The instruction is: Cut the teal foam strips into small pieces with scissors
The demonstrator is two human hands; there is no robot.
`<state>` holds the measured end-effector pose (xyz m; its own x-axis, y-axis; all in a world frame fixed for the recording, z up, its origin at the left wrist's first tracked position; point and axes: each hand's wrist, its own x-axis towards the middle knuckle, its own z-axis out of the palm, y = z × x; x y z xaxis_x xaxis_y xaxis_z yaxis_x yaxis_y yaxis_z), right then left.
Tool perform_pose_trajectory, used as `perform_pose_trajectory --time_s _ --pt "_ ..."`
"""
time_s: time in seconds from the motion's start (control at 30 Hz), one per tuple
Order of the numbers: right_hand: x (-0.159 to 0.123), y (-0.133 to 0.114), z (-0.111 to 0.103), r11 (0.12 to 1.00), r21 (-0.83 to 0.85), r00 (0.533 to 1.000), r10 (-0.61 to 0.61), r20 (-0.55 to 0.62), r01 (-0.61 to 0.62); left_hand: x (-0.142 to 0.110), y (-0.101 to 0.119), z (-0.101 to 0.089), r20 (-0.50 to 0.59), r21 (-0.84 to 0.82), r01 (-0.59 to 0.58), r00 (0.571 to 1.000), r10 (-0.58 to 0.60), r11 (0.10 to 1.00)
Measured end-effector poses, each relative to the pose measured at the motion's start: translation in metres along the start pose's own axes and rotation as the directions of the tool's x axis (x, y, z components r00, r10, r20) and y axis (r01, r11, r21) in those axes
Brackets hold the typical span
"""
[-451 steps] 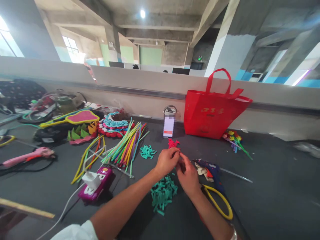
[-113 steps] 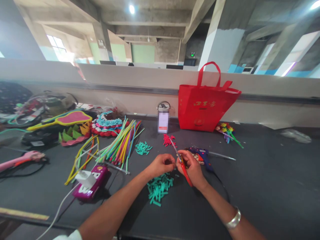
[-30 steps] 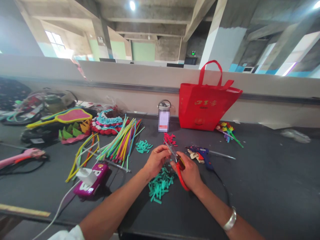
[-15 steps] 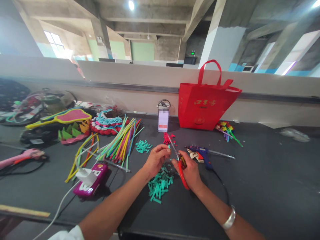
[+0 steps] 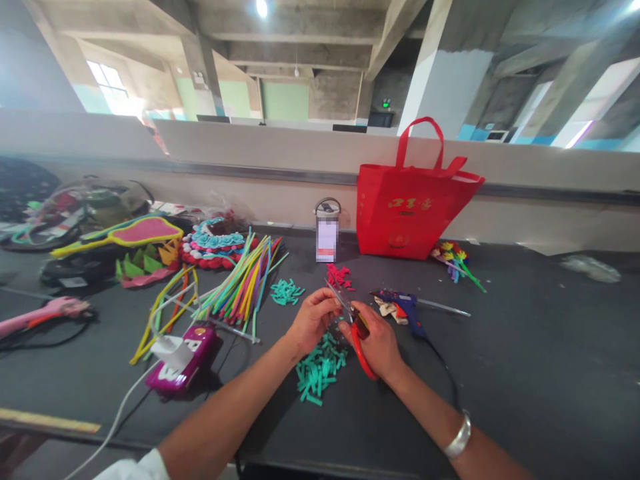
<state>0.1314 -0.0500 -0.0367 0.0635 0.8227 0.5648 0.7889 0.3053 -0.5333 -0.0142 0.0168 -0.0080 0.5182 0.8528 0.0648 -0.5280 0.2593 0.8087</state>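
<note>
My left hand (image 5: 316, 320) is closed in a pinch; a small teal strip piece showed at its fingertips a moment ago and is now mostly hidden by the fingers and blades. My right hand (image 5: 377, 340) grips scissors (image 5: 358, 340) with red handles, their blades slanting up and left against the left fingertips. Beneath both hands lies a loose heap of cut teal strips (image 5: 320, 373). A smaller pile of teal pieces (image 5: 287, 292) sits to the left, and small red pieces (image 5: 340, 276) lie just beyond the blades.
Left of my hands are colourful long strips (image 5: 245, 287) and a purple power strip (image 5: 185, 363) with a white plug. A blue glue gun (image 5: 410, 310) with its cord lies to the right. Behind stand a lidded cup (image 5: 327, 233) and a red bag (image 5: 415, 210).
The scissors have swung left, bringing their blades across my left fingertips. The teal piece that stuck out there is now barely visible. The piles look the same.
</note>
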Motion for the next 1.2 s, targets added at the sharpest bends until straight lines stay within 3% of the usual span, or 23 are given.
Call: perform_pose_trajectory --time_s 0.4,0.57,0.87,1.0,1.2 --pt "-0.002 0.0 0.002 0.998 0.06 1.0 0.009 -0.018 -0.008 0.0 0.001 -0.001 -0.002 0.003 0.011 1.0 -0.011 1.0" --pt "-0.001 0.001 0.0 0.995 0.088 0.995 0.059 -0.084 -0.052 0.001 0.002 0.0 -0.007 -0.001 0.018 1.0 -0.018 1.0" --pt "0.001 -0.007 -0.008 0.978 0.205 0.991 0.055 -0.125 -0.029 -0.002 0.0 0.0 0.063 0.26 0.162 0.981 -0.185 0.952" --pt "0.001 -0.007 -0.01 0.972 0.234 0.995 0.015 -0.099 0.009 -0.002 -0.003 -0.004 0.064 0.325 0.246 0.958 -0.281 0.913" --pt "0.0 0.001 -0.006 0.974 0.207 0.995 -0.083 -0.059 0.094 -0.001 -0.005 -0.008 0.067 0.347 0.285 0.943 -0.327 0.893"
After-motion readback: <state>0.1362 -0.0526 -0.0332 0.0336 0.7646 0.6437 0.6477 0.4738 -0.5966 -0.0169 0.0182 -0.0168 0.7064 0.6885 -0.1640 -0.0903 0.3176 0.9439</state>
